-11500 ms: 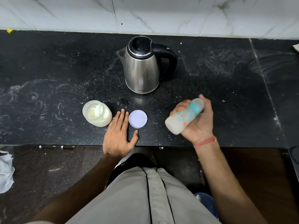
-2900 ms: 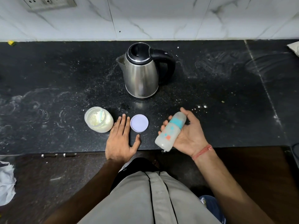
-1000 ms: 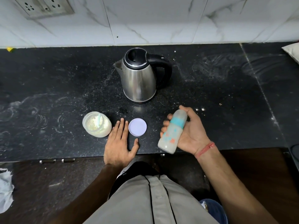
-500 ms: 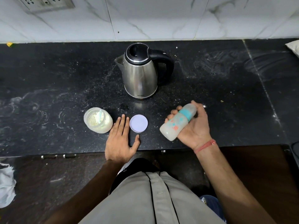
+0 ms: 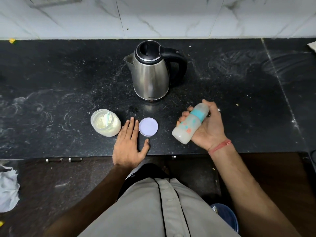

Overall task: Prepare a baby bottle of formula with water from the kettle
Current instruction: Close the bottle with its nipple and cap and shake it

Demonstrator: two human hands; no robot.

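My right hand (image 5: 207,130) grips the baby bottle (image 5: 189,124), a cloudy bottle with a teal collar and orange and teal print, tilted with its base toward me and milky liquid inside. My left hand (image 5: 128,144) rests flat on the black counter (image 5: 51,86), fingers straight, between the open formula jar (image 5: 105,122) and its pale purple lid (image 5: 148,126). The jar holds pale powder and a light scoop. A steel kettle (image 5: 151,74) with a black lid and handle stands behind them, lid closed.
White marble tiles (image 5: 162,16) back the counter. A crumpled white cloth (image 5: 7,189) lies low at the left. A pale object (image 5: 312,47) shows at the counter's right edge. Powder smears mark the counter's surface.
The bottle has swung in my right hand, from nearly upright a second ago to tilted with its cap away from me. My left hand has stayed flat on the counter.
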